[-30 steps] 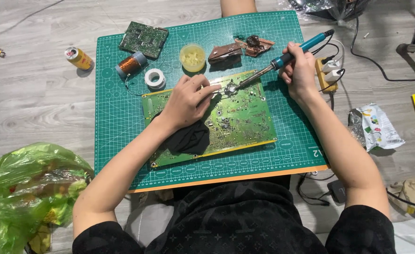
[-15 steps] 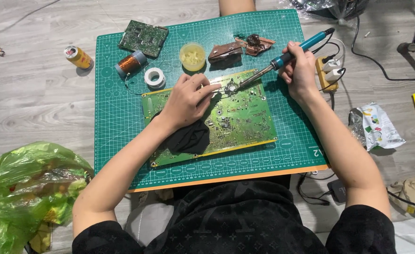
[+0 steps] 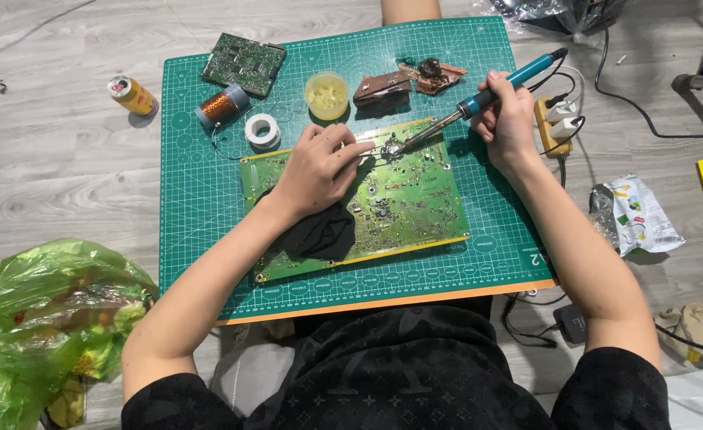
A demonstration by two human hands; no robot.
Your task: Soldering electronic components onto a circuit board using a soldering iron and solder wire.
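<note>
A large green circuit board [image 3: 403, 203] lies on a green cutting mat [image 3: 200, 215]. My left hand [image 3: 316, 167] rests on the board's upper left part, fingers pinched on a thin solder wire that reaches toward the board's top edge. My right hand [image 3: 507, 119] grips a blue-handled soldering iron [image 3: 487, 94], its metal tip down on the board near the top edge, close to the wire's end. A black cloth [image 3: 324, 235] lies on the board under my left wrist.
On the mat's far side sit a smaller circuit board [image 3: 244, 60], a copper wire coil [image 3: 220, 105], a solder spool [image 3: 261, 130], a yellow flux jar [image 3: 326, 94] and brown scrap pieces [image 3: 407, 80]. A can [image 3: 132, 95], green plastic bag [image 3: 41, 318], power strip [image 3: 558, 119] and snack wrapper [image 3: 634, 215] lie on the floor.
Almost nothing has moved. Both hands stay where they were, the iron tip and the solder wire still meeting at the board's top edge.
</note>
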